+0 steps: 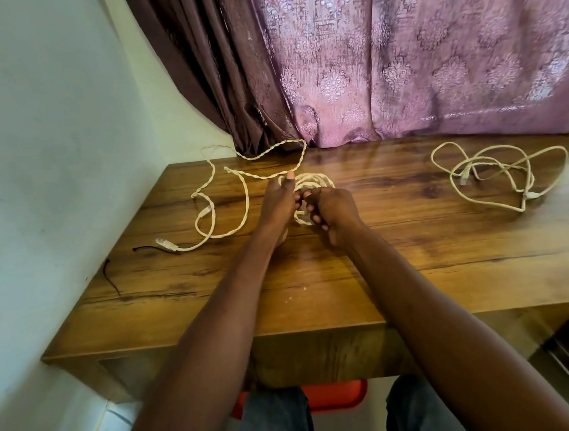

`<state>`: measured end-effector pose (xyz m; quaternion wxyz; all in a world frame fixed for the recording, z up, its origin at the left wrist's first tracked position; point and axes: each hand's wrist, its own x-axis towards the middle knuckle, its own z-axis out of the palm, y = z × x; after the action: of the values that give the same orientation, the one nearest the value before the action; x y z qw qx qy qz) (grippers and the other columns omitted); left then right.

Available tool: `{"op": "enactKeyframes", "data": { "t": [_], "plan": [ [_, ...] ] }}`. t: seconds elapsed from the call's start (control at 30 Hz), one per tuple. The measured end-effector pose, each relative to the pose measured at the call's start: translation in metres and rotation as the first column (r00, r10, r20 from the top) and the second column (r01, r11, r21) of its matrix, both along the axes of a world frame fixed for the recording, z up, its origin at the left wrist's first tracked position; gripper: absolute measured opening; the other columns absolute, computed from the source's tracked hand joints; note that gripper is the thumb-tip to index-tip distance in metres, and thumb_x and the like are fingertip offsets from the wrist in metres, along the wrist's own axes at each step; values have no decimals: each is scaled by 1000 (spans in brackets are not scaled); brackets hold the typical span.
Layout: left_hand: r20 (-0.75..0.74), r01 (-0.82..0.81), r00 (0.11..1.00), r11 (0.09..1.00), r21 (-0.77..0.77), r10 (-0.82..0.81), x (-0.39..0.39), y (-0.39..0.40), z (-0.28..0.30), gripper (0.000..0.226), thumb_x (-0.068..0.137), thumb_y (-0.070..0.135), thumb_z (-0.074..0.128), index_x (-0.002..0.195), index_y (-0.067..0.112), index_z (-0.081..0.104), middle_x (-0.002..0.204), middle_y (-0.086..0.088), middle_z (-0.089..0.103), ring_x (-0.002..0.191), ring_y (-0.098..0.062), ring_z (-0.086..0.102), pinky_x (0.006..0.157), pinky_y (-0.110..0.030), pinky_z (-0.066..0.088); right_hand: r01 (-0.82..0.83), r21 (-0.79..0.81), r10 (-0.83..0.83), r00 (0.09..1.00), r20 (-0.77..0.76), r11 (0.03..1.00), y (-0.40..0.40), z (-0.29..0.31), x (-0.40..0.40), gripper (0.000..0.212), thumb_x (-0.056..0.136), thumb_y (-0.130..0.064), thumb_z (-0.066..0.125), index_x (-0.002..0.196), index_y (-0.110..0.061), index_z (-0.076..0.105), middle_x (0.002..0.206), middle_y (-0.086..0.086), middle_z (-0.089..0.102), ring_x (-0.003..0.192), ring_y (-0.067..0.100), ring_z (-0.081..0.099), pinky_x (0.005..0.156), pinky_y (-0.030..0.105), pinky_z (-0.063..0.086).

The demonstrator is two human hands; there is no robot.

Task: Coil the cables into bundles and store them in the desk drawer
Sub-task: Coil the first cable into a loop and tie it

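Gripping a half-wound cable coil (311, 182) near the desk's (384, 275) rear edge, left hand (277, 204) and right hand (332, 211) curl around its loops; second cable (500, 176) lies loose toward the right rear corner.

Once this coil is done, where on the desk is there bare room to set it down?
The bare patches are the near strip of the desk by its front edge, and the stretch between the right hand and the loose cable far right. It is crowded on the left, where the uncoiled cable tail sprawls beside the left hand, with black ties at the edge.
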<state>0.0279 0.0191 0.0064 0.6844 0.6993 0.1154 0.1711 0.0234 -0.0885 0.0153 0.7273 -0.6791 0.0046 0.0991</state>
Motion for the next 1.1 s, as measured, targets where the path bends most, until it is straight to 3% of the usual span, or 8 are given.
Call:
{"op": "enactKeyframes", "data": {
  "t": [0.13,0.3,0.37,0.47,0.57,0.7,0.97,1.1],
  "plan": [
    [-53,-33,998,999,-32,31,6,2,-3,55,97,52,48,125,5,41,109,-18,64,87,-24,62,76,-42,53,-2,42,5,998,-56,999,2,0,-2,23,93,-10,55,76,-12,71,49,-6,54,35,5,36,33,17,20],
    [31,-139,990,968,208,135,-4,-10,4,45,105,44,32,126,9,51,111,-4,59,100,-20,56,89,-37,46,21,148,-16,999,-35,989,4,0,-2,18,92,-9,59,76,-6,68,55,0,56,37,6,41,33,19,25],
    [105,-169,984,955,245,147,-2,-11,-1,32,105,38,38,102,14,59,95,-2,61,88,-18,54,81,-36,43,25,228,-21,1000,-22,973,5,2,0,21,90,-5,57,70,-6,64,56,3,56,38,8,42,34,20,27],
    [172,-193,971,968,162,165,-2,-11,-3,31,102,35,48,75,20,47,70,3,50,65,-11,43,65,-34,36,-13,386,27,999,-31,922,6,6,0,20,88,-6,52,70,-8,60,56,3,55,39,10,43,36,19,28],
    [143,-185,977,968,171,161,-5,-13,0,26,101,40,49,96,14,53,81,4,58,71,-10,52,63,-30,42,-53,451,85,995,-51,891,8,5,-2,19,93,-21,57,76,-13,59,55,-2,48,41,8,39,37,18,28],
    [86,-150,987,973,178,136,-8,-22,2,29,101,43,47,112,17,42,86,7,57,74,-10,57,64,-29,47,24,483,44,990,-130,875,9,5,-3,22,96,-23,60,75,-16,59,44,-8,42,36,5,32,36,16,22],
    [200,-216,966,933,289,162,-10,-35,-3,38,106,40,32,108,10,55,78,4,55,72,-12,53,64,-32,42,135,528,-27,978,-206,838,6,5,1,23,92,-17,64,70,-18,58,42,-10,45,34,3,35,35,15,28],
    [192,-256,959,929,267,209,-8,-32,-6,24,101,42,47,89,22,55,81,4,60,82,-24,60,75,-40,49,144,530,-47,980,-192,836,7,5,2,24,91,-15,63,69,-19,53,44,-9,40,33,4,34,35,15,26]
  ]
}}
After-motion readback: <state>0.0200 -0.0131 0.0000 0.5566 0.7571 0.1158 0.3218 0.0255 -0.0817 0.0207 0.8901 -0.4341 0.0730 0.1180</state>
